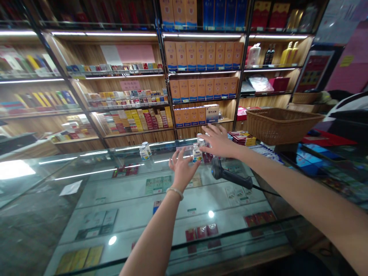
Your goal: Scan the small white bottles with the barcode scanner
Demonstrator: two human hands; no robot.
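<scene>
Small white-capped bottles with blue and yellow labels stand on the glass counter [169,184]. One such bottle [197,153] is between my two hands, with others partly hidden behind it and under my right hand. My left hand [183,168] is at its left side, fingers spread and thumb close to the bottle's base; whether it touches is unclear. Reaching over from the right, my right hand [215,141] has its fingers stretched out above and beside the bottles. Two more bottles [144,151] stand apart to the left. A black barcode scanner [231,177] lies just below my right hand.
A wicker basket [283,124] stands at the right, near stacked red and yellow packets [243,138]. The scanner's cable runs right beneath my right forearm. Cigarette packs lie under the glass. Across the counter, shelves hold orange boxes [198,55] and several rows of packs [138,120].
</scene>
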